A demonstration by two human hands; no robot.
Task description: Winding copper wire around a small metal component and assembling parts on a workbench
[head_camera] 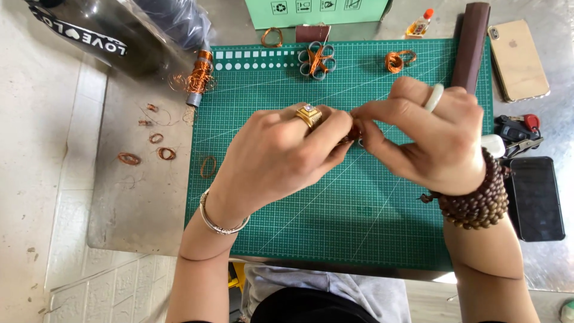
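My left hand [281,155], with a gold ring and a silver bangle, and my right hand [427,134], with a pale ring and a wooden bead bracelet, meet above the green cutting mat [335,203]. Their fingertips pinch a small dark reddish piece wound with copper wire [355,133], mostly hidden by the fingers. A flower-shaped cluster of grey tube rings bound with copper wire [317,60] lies at the mat's far edge, and a loose copper wire coil [397,60] lies to its right.
A copper wire spool on a grey tube [199,78] lies left of the mat, with small copper rings [162,146] on the metal table. A brown roll [472,45], two phones [518,58] [536,197], pliers [518,130], a glue bottle [419,24] and a green box [317,12] surround the mat.
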